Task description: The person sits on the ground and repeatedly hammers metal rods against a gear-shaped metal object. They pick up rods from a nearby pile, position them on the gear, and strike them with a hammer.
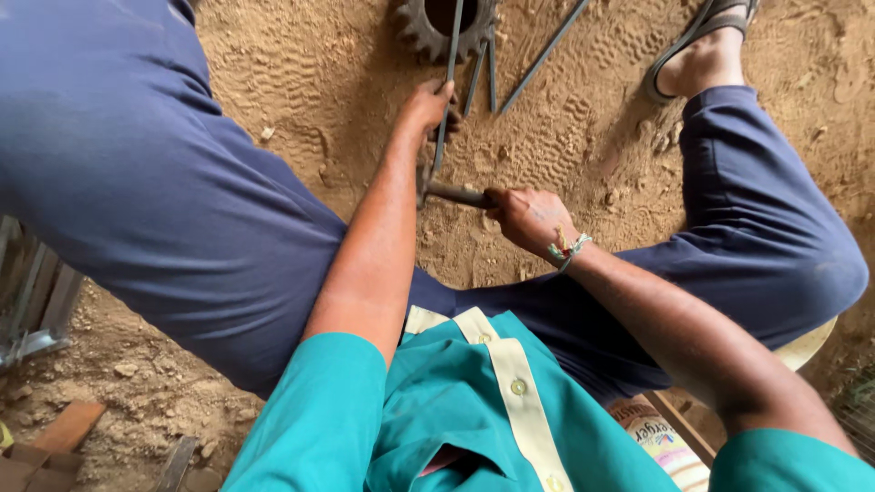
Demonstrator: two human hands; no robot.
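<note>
I sit with legs spread over sandy ground. My left hand (pixel 427 107) grips a thin steel rod (pixel 448 82) that runs up towards a large toothed gear (pixel 444 25) at the top edge. My right hand (pixel 530 219), with a thread band on the wrist, is closed around the handle of a metal bending tool (pixel 453 193). The tool's head meets the lower end of the rod, just below my left hand. Its jaw is partly hidden by my left wrist.
Several more thin rods (pixel 538 56) lie on the sand beside the gear. My sandalled foot (pixel 702 50) rests at the upper right. Metal scraps (pixel 32 310) and wood pieces (pixel 64 428) lie at the left. A printed sack (pixel 661 442) lies under my right arm.
</note>
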